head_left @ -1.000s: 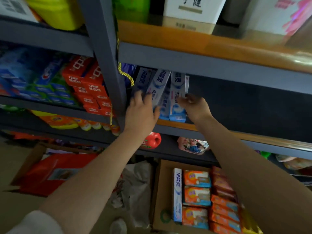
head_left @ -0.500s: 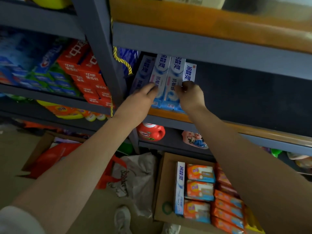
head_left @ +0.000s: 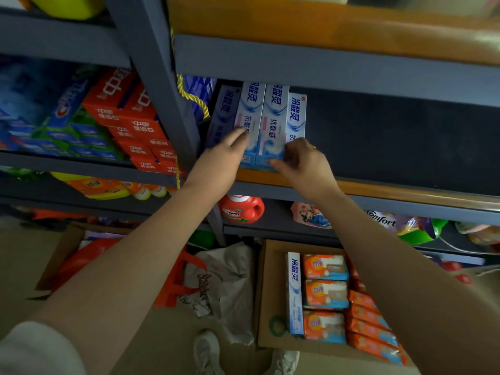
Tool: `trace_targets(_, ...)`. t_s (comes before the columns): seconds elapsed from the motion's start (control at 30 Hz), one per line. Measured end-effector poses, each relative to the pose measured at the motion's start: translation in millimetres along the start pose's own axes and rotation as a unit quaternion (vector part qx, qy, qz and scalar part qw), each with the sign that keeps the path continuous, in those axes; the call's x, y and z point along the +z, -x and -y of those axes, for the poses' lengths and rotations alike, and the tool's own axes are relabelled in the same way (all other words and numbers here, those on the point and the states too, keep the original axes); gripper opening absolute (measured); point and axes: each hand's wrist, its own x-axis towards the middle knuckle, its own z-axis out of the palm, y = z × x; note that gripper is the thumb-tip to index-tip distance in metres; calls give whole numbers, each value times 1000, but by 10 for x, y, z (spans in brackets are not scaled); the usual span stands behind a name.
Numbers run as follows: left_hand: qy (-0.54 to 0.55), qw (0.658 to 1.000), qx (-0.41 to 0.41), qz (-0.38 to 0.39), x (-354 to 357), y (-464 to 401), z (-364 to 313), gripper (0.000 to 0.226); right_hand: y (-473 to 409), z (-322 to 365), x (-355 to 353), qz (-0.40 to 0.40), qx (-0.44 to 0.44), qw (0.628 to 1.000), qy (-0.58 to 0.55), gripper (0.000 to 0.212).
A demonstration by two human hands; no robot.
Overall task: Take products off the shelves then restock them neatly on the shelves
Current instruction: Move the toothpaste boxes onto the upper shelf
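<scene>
Four toothpaste boxes (head_left: 272, 125) stood upright at left end of shelf (head_left: 378, 189); rest of shelf unfilled. Left hand (head_left: 224, 155) laid flat on boxes, fingers straight. Right hand (head_left: 303, 161) pinching the rightmost box. More stock seen in carton (head_left: 263, 288) below, est. restock under halfway. Right fingertips partly hidden; shelf depth too dark to read.

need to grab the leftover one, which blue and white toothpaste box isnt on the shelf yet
The toothpaste box standing on edge at the left side of the cardboard box on the floor, beside the orange packs.
</scene>
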Motion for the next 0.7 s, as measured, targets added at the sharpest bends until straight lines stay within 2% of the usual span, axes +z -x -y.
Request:
trace_targets(0.23, 83, 994, -3, -73, -1, 4, -42, 47, -5, 72, 67, -63, 38, 996, 43, 24)
trace_targets(0.33, 76, 994, -1, -77, 3, -46, -42, 47, -30, 76, 77, -68, 40, 996, 48, 23)
trace_targets(0.43, 72, 994, 4, -86, 13, -37, -35, 45, -1, 24, 97, -74, -1, 996, 53, 20)
trace_targets(0.57, 59, 992, 37, -104, 12, 93, -8, 41, 142, -52, 156, -90, -99, 988, 77, 23)
trace_targets(0.7, 53, 992, 55, -104, 41, 183, 16, 41, 220, -78, 190, -109, -113, 982, 103, 19)
